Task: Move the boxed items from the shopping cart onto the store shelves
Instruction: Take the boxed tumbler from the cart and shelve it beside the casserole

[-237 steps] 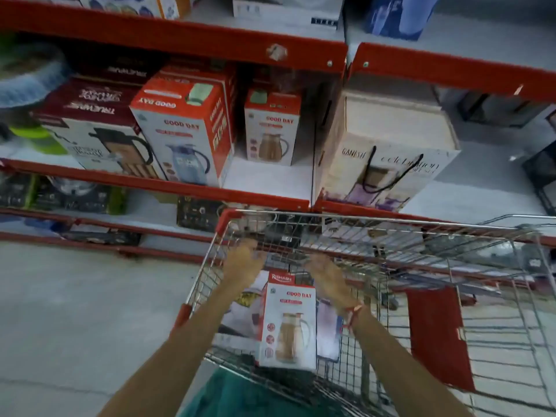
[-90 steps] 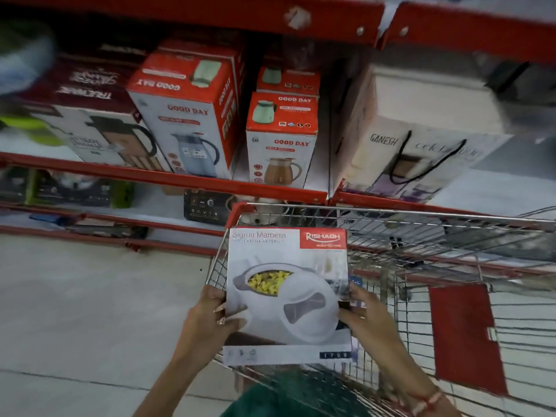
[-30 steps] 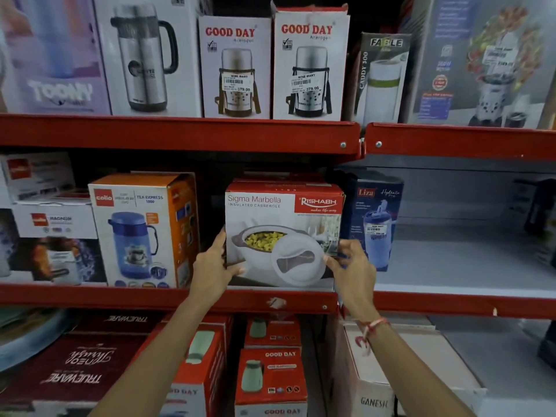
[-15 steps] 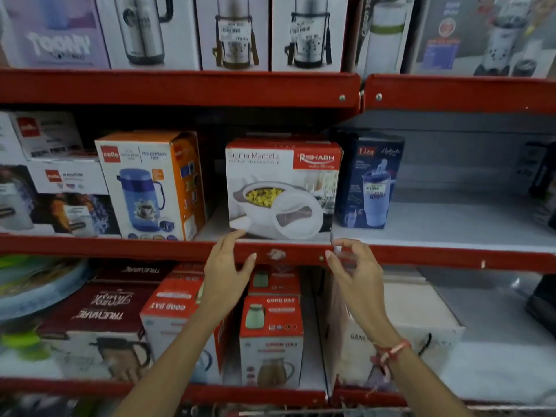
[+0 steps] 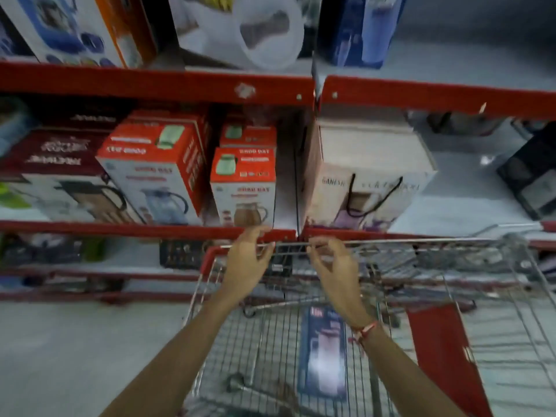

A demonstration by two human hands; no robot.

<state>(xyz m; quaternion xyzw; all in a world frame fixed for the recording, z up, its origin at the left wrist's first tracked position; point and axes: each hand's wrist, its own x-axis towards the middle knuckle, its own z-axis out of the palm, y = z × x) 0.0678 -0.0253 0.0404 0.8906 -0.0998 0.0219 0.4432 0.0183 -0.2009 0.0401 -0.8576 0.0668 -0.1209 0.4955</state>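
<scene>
A blue box [image 5: 323, 353] lies flat on the bottom of the wire shopping cart [image 5: 445, 245]. My left hand [image 5: 245, 263] and my right hand [image 5: 334, 266] hang over the cart's far end, fingers spread and empty. The white casserole box [image 5: 240, 28] stands on the red shelf [image 5: 156, 84] at the top of the view, between an orange box [image 5: 90, 28] and a blue box [image 5: 365, 28]. The picture is blurred by motion.
The lower shelf [image 5: 135, 228] holds several red-and-white flask boxes [image 5: 243, 188], dark red boxes [image 5: 57, 164] at left and a white carry-handle box [image 5: 370, 176] at right. A red flap [image 5: 442, 356] hangs in the cart. Grey floor [image 5: 75, 350] lies to the left.
The view has tipped down from the shelves to the cart. Both hands let go of the casserole box, left on the shelf, and dropped over the cart.
</scene>
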